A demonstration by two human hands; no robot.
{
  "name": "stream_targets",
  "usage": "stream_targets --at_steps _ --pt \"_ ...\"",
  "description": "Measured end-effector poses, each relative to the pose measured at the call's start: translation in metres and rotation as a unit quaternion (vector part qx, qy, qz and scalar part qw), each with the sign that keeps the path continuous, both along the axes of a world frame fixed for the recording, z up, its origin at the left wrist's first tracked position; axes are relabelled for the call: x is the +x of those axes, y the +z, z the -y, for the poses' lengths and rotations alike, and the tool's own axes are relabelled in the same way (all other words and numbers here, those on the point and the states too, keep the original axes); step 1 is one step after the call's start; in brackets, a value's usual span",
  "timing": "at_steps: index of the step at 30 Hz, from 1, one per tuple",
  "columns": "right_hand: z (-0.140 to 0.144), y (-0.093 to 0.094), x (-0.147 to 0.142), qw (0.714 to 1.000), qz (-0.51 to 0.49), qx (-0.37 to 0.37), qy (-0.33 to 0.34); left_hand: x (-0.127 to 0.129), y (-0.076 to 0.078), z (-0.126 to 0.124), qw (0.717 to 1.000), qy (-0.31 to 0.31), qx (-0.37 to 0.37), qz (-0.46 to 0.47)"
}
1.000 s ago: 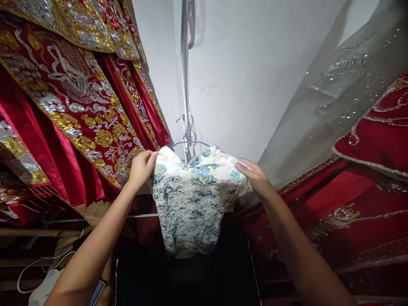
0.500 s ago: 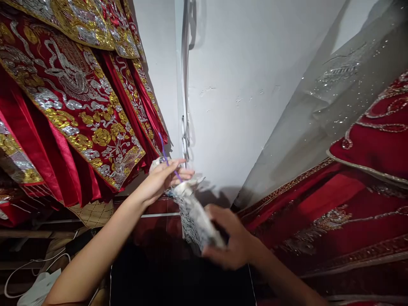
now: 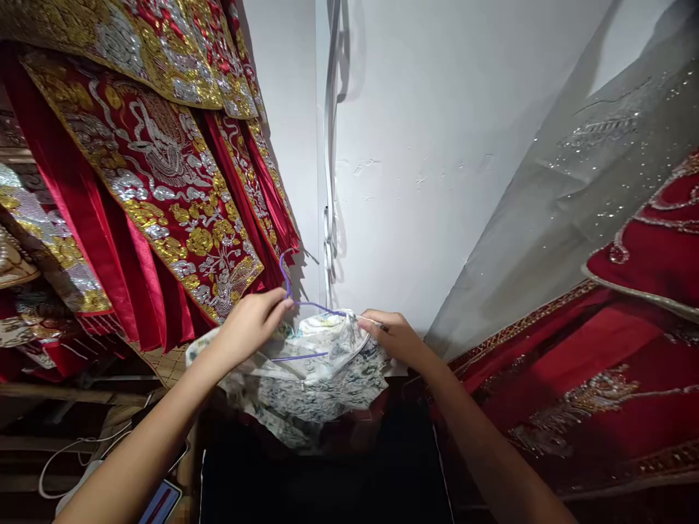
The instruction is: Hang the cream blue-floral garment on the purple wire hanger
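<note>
Now grasping hanger by the neck with left hand, pinching shirt with right hand near the crosswise hanger's right end.

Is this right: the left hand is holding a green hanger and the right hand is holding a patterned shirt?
Not quite: the hanger is purple, not green, as the head view shows. The left hand is indeed holding it, and the right hand is holding the patterned shirt.
</note>
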State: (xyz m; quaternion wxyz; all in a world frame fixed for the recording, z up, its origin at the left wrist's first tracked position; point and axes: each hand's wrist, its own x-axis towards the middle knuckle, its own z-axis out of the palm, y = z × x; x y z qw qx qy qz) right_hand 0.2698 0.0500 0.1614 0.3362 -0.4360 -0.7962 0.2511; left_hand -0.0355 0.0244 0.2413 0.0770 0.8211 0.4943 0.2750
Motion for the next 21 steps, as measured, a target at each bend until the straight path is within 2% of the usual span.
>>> stream_targets --at_steps 2,5,7,9,12,14,16,18,21 --pt "-0.012 0.013 0.002 0.999 -0.040 -0.001 -0.020 -0.003 0.004 -0.014 0.993 0.042 0.104 0.045" --pt "-0.042 0.040 0.007 0.992 -0.117 0.035 -0.042 -0.004 0.006 -0.024 0.958 0.084 0.249 0.116" --pt "-0.065 0.057 0.014 0.983 -0.176 0.028 -0.041 -0.002 -0.003 -0.022 0.930 0.121 0.307 0.160" --pt "-0.082 0.070 0.022 0.971 -0.236 -0.007 -0.039 0.005 -0.022 -0.018 0.908 0.163 0.325 0.209" --pt "-0.089 0.080 0.031 0.954 -0.292 -0.057 -0.038 0.021 -0.068 -0.016 0.903 0.189 0.246 0.297" --pt "-0.086 0.084 0.031 0.955 -0.288 -0.052 -0.039 0.035 -0.098 -0.019 0.906 0.180 0.163 0.347" --pt "-0.081 0.089 0.025 0.966 -0.255 -0.023 -0.026 0.049 -0.119 -0.025 0.903 0.164 0.107 0.381" --pt "-0.081 0.093 0.017 0.976 -0.216 -0.003 -0.004 0.061 -0.128 -0.030 0.899 0.151 0.075 0.403" --pt "-0.087 0.096 0.012 0.981 -0.195 -0.008 -0.009 0.068 -0.126 -0.036 0.889 0.140 0.034 0.434"
